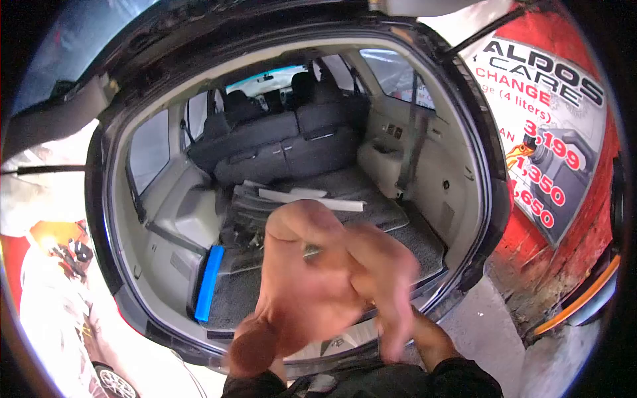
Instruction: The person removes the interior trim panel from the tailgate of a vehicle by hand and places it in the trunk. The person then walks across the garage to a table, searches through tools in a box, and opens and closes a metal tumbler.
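Observation:
Close to the camera, both my hands are raised together in front of the open car boot, blurred by motion. My left hand shows its palm, with the thumb held apart at the lower left and the fingers bent at the top. On its right side my right hand overlaps it, its fingers smeared and pointing down. A small greyish spot shows between the hands; whether it is an object or a gap, I cannot make out. Behind them, pale trim strips lie on the dark boot mat.
A blue strip-shaped piece stands at the boot's left edge. Folded-up rear seats close off the far end. The raised tailgate is overhead. To the right, a price banner hangs on a red wall.

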`<state>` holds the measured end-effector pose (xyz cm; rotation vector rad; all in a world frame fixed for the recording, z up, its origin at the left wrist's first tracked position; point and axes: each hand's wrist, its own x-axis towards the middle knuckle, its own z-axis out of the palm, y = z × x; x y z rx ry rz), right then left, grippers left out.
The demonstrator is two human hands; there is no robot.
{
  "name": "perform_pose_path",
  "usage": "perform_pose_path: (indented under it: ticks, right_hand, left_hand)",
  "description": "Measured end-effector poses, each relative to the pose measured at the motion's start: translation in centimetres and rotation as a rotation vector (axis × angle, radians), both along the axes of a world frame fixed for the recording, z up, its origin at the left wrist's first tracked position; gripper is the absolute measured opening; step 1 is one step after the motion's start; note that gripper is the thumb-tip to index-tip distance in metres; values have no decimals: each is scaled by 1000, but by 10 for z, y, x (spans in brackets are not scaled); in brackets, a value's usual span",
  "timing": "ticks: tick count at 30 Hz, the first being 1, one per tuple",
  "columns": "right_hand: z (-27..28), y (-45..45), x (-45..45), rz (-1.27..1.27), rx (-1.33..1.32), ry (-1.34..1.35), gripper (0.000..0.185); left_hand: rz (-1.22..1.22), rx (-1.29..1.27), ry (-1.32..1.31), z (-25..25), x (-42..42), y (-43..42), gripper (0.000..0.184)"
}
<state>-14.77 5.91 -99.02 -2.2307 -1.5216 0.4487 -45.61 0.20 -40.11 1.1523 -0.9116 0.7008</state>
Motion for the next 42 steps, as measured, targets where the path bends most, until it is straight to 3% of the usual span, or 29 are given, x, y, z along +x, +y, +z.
perform_pose_path:
  ticks: [4, 5, 7, 9, 11, 12, 13, 14, 15, 16, 18, 19, 21, 24, 28, 42]
  right_hand:
    - [12, -12, 14, 121, 41, -5, 59]
    - [3, -13, 18, 113, 49, -7, 59]
    - [-3, -11, 37, 185, 199, 281, 54]
    - [36, -15, 39, 10, 237, 174, 49]
    - [101, -5, 61, 74, 375, 265, 47]
    - [129, 2, 75, 116, 458, 318, 47]
    - [173, 1, 90, 285, 677, 1020, 47]
    - [237, -9, 99, 460, 862, 1733, 48]
    - [350, -48, 80, 306, 1013, 1150, 54]
    - [445, -89, 76, 211, 989, 358, 52]
    - [567, -170, 56, 216, 1249, 138, 43]
    - [591, -201, 65, 150, 1311, 39, 38]
    - [630, -264, 70, 209, 1726, -346, 38]
    - [685, -347, 27, 551, 1932, -804, 38]
    - [708, -372, -44, 795, 1783, -1021, 39]
    - [749, -363, -114, 592, 1603, -1201, 45]
  left_hand:
    - [801, 39, 148, -3, 37, 9, 68]
    - [794, 46, 144, -1, 39, 11, 68]
    - [1323, 429, -30, 12, 32, 23, 65]
    - [1401, 463, -234, 42, 27, 8, 61]
    - [1629, 428, -419, 68, 6, -11, 61]
    - [1475, 239, -564, 84, 2, -37, 57]
    - [1311, 56, -696, 95, 0, -54, 53]
    - [1240, 86, -778, 103, -8, -63, 53]
    - [1187, 156, -832, 108, -15, -68, 52]
    - [1131, 213, -872, 112, -24, -75, 52]
    - [1056, 284, -919, 113, -30, -80, 52]
    - [1030, 304, -925, 112, -36, -80, 52]
    - [1004, 333, -938, 115, -45, -81, 51]
    - [965, 380, -938, 115, -51, -79, 51]
    - [916, 410, -952, 115, -53, -73, 50]
    - [566, 319, -1166, 125, -51, -51, 50]
